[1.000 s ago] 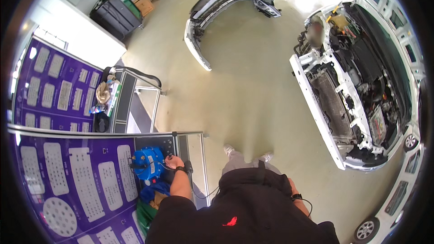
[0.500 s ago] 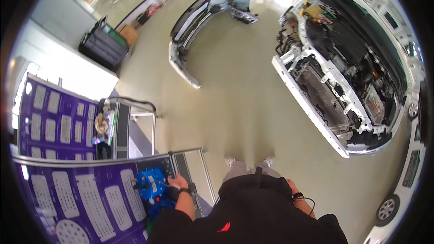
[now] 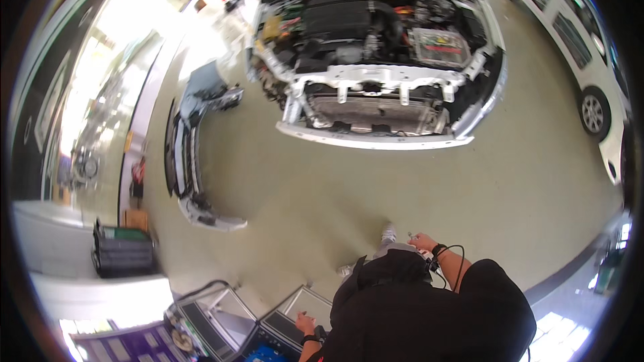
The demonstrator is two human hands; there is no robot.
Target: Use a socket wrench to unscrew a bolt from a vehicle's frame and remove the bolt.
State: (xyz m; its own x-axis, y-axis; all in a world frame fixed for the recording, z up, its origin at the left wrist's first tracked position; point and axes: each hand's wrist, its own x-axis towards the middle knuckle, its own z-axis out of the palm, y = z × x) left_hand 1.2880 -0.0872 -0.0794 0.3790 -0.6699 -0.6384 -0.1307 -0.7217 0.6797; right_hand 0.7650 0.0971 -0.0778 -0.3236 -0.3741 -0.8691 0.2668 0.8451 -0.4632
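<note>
My left hand [image 3: 305, 324] is low in the view, over the near cart [image 3: 285, 325], with its fingers slightly apart and nothing visible in them. Just left of it, the top of a blue unit [image 3: 265, 354] shows at the lower edge, mostly cut off. In front of my body, my right hand [image 3: 423, 242] is closed, with a small shiny bit at its fingertips too small to name. A black cable loops from beside that wrist. Ahead stands a white car with its front end stripped and its engine bay [image 3: 362, 33] exposed.
A detached bumper [image 3: 191, 167] lies on the floor to the left. A second cart [image 3: 208, 318] and a purple panel [image 3: 127, 343] are at lower left, with a dark bin [image 3: 124, 253] beyond. Another white car [image 3: 570, 40] stands at far right.
My view has swung right, bringing the stripped car from the right side to straight ahead. My left hand has come away from the blue unit. My right hand has moved forward from my side.
</note>
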